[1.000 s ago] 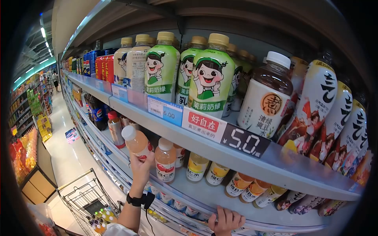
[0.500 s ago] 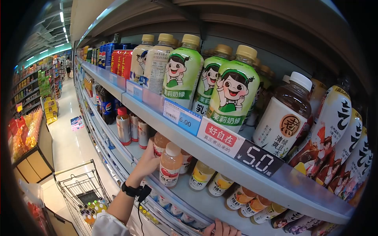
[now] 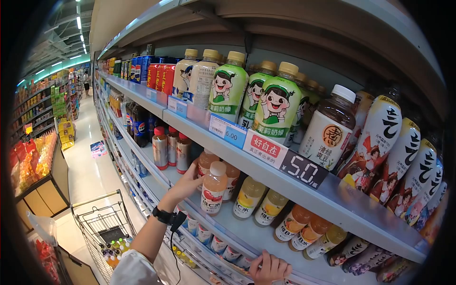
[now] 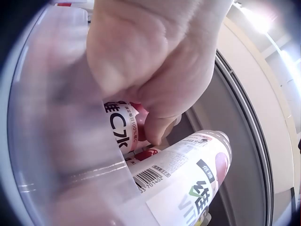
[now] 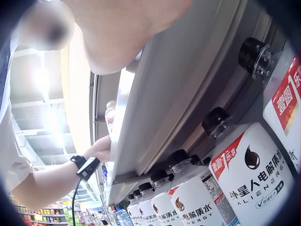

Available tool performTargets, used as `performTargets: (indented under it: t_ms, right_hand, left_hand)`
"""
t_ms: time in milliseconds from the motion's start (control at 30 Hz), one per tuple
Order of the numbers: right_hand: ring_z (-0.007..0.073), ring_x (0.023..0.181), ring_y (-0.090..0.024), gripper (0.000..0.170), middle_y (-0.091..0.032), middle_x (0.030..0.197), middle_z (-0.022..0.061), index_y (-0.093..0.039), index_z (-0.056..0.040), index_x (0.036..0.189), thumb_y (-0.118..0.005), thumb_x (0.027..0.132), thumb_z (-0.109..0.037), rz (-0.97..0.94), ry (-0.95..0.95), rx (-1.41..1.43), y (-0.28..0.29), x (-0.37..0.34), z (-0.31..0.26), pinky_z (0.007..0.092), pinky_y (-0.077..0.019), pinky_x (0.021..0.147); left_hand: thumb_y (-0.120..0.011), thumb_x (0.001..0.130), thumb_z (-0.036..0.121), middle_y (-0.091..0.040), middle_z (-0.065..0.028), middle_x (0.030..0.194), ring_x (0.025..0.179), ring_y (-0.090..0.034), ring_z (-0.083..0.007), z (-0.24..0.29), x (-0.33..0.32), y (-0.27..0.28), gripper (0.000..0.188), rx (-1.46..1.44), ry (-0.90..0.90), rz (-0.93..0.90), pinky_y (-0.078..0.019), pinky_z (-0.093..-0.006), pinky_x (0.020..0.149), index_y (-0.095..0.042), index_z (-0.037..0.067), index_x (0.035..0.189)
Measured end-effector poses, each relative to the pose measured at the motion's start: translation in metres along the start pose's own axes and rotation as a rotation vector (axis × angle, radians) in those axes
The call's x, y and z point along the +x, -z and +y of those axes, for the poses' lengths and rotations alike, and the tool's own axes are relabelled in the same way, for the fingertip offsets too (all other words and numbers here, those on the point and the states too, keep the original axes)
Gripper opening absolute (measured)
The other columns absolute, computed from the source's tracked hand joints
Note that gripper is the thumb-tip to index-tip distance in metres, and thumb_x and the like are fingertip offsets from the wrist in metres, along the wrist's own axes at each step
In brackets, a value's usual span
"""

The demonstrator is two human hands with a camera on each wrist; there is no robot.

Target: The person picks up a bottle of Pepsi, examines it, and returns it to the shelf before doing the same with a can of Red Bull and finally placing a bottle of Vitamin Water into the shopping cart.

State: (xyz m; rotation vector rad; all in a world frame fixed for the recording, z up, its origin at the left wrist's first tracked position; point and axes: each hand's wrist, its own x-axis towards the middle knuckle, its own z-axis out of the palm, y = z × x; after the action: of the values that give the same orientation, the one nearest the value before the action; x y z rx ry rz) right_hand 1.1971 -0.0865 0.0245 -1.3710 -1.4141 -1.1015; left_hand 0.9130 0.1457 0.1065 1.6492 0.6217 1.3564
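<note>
My left hand (image 3: 186, 182) reaches onto the middle shelf and grips a drink bottle (image 3: 205, 161) with peach-coloured contents, its top hidden under the shelf above. In the left wrist view the thumb lies against that bottle's white label (image 4: 121, 126). Just to the right, a second peach-coloured bottle (image 3: 213, 190) with a white cap and red fruit on its label stands at the front, partly covering the held one. My right hand (image 3: 270, 267) curls its fingers over the front edge of this shelf (image 3: 304, 279), further right.
Red-capped bottles (image 3: 160, 148) stand left of the left hand; yellow drink bottles (image 3: 249, 197) stand to the right. The upper shelf edge (image 3: 190, 114) with price tags overhangs them. A shopping cart (image 3: 102, 221) holding several bottles stands in the aisle. Black-capped bottles (image 5: 254, 169) line a shelf below.
My left hand has moved the bottle from the shelf's front back into the row, beside the front peach-coloured bottle. My right hand stays on the shelf edge.
</note>
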Motion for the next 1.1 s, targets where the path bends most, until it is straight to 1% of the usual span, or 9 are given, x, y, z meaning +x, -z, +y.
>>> performTargets:
  t_ms: [100, 133, 300, 367, 433, 500, 533, 600, 1100]
  right_hand:
    - [0.0213, 0.070, -0.048, 0.017, -0.057, 0.076, -0.0017, -0.074, -0.0158, 0.087, -0.063, 0.079, -0.025, -0.032, 0.015, -0.029, -0.015, -0.021, 0.011, 0.0397, -0.0312, 0.071]
    - [0.0213, 0.070, -0.048, 0.017, -0.057, 0.076, -0.0017, -0.074, -0.0158, 0.087, -0.063, 0.079, -0.025, -0.033, 0.010, -0.033, -0.014, -0.023, 0.011, 0.0397, -0.0312, 0.071]
    - [0.0222, 0.067, -0.046, 0.014, -0.055, 0.073, 0.0001, -0.073, -0.0135, 0.087, -0.064, 0.077, -0.016, -0.026, 0.002, 0.013, -0.008, -0.014, 0.008, 0.0396, -0.0326, 0.071]
    - [0.0211, 0.067, -0.046, 0.014, -0.055, 0.072, -0.0011, -0.073, -0.0143, 0.087, -0.065, 0.076, -0.016, -0.024, 0.002, 0.012, -0.008, -0.012, 0.008, 0.0386, -0.0316, 0.068]
    - [0.0199, 0.066, -0.046, 0.014, -0.055, 0.071, -0.0023, -0.074, -0.0150, 0.086, -0.065, 0.075, -0.016, -0.026, -0.011, -0.002, -0.007, -0.011, 0.007, 0.0375, -0.0306, 0.066]
    - [0.0223, 0.069, -0.046, 0.012, -0.055, 0.073, 0.0004, -0.073, -0.0140, 0.087, -0.065, 0.078, -0.015, -0.025, -0.020, 0.039, -0.005, -0.009, 0.006, 0.0392, -0.0327, 0.069]
    - [0.0222, 0.069, -0.047, 0.012, -0.056, 0.073, 0.0006, -0.073, -0.0139, 0.087, -0.065, 0.078, -0.015, -0.026, -0.020, 0.037, -0.004, -0.009, 0.006, 0.0387, -0.0329, 0.069]
    - [0.0223, 0.069, -0.047, 0.012, -0.057, 0.074, 0.0006, -0.073, -0.0139, 0.087, -0.066, 0.078, -0.015, -0.017, -0.025, 0.039, -0.006, -0.010, 0.006, 0.0386, -0.0331, 0.069]
    - [0.0225, 0.075, -0.050, 0.017, -0.056, 0.078, 0.0004, -0.072, -0.0152, 0.096, -0.067, 0.080, -0.015, 0.033, 0.010, 0.067, 0.000, -0.015, 0.004, 0.0380, -0.0368, 0.073]
  left_hand:
    - [-0.061, 0.100, 0.012, -0.046, -0.0177, 0.152, 0.143, -0.042, -0.0267, 0.023, -0.034, -0.017, 0.065, 0.280, -0.087, 0.178, -0.0307, -0.0385, 0.119, -0.029, 0.003, 0.156]
    - [-0.060, 0.098, 0.011, -0.050, -0.0199, 0.148, 0.141, -0.045, -0.0286, 0.032, -0.050, -0.024, 0.061, 0.485, -0.156, 0.301, -0.0317, -0.0388, 0.118, -0.034, 0.001, 0.153]
    - [-0.065, 0.092, 0.012, -0.064, -0.0200, 0.130, 0.127, -0.057, -0.0291, 0.021, -0.137, -0.049, 0.044, 0.534, -0.113, 0.568, -0.0416, -0.0396, 0.108, -0.056, -0.002, 0.133]
    - [-0.067, 0.091, 0.015, -0.068, -0.0191, 0.120, 0.115, -0.062, -0.0314, 0.006, -0.180, -0.063, 0.038, 0.611, 0.011, 0.513, -0.0459, -0.0412, 0.101, -0.061, -0.002, 0.124]
    - [-0.071, 0.089, 0.021, -0.068, -0.0195, 0.117, 0.108, -0.065, -0.0363, -0.022, -0.230, -0.075, 0.038, 0.933, -0.003, 0.321, -0.0487, -0.0427, 0.096, -0.064, 0.000, 0.120]
    - [-0.071, 0.090, 0.026, -0.070, -0.0179, 0.112, 0.102, -0.066, -0.0383, -0.027, -0.274, -0.085, 0.037, 1.031, 0.127, -0.077, -0.0515, -0.0437, 0.091, -0.066, 0.004, 0.119]
    - [-0.071, 0.090, 0.026, -0.070, -0.0179, 0.112, 0.102, -0.066, -0.0383, -0.031, -0.294, -0.089, 0.037, 1.031, 0.140, -0.090, -0.0515, -0.0437, 0.091, -0.066, 0.004, 0.119]
    - [-0.068, 0.094, 0.027, -0.073, -0.0172, 0.102, 0.095, -0.069, -0.0362, -0.036, -0.329, -0.098, 0.031, 0.827, 0.153, -0.475, -0.0545, -0.0442, 0.086, -0.069, 0.007, 0.117]
    - [-0.065, 0.096, 0.030, -0.073, -0.0144, 0.095, 0.090, -0.070, -0.0358, 0.033, -0.487, -0.122, 0.034, 0.954, 0.478, -0.274, -0.0538, -0.0471, 0.082, -0.064, 0.009, 0.122]
